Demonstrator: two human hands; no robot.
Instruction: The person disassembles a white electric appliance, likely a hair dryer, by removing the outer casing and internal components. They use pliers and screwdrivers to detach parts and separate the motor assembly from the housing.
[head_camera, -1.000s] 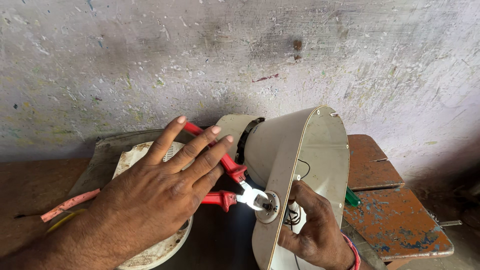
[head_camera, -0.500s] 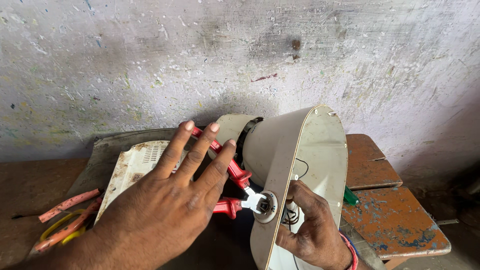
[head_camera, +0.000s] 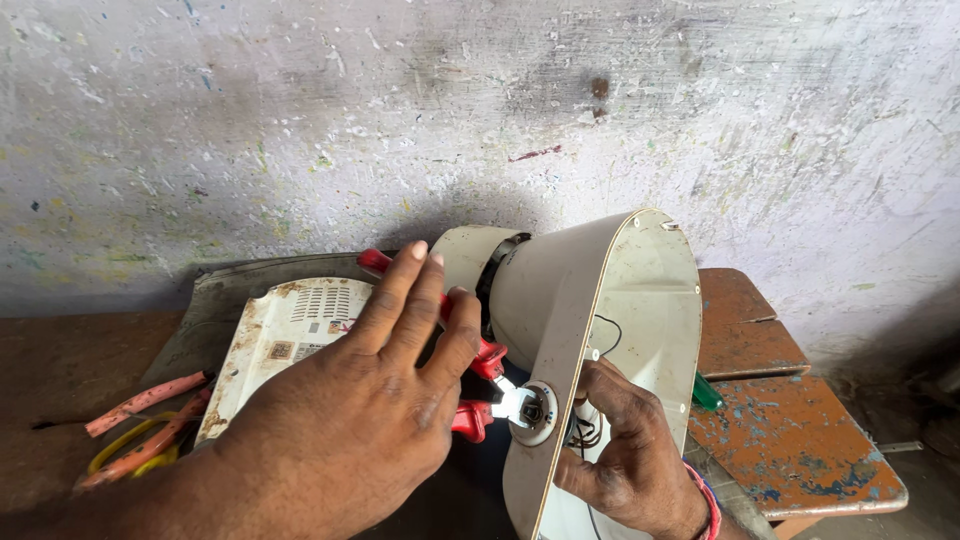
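Observation:
My left hand lies over the red handles of a pair of pliers, fingers stretched out and pressed on them. The shiny jaws of the pliers bite on a round metal fitting at the edge of a cream plastic appliance housing that stands tilted on its side. My right hand reaches into the open underside of the housing and grips its inner part near thin black wires. A red band sits on that wrist.
A dirty white vented base plate lies flat at left on a grey board. Pink-handled cutters and a yellow-handled tool lie further left. A rusty painted wooden stool stands at right, a green tool handle beside it. A stained wall is behind.
My left hand has slid down and right over the plier handles, uncovering the white base plate. My right hand and the housing have stayed in place.

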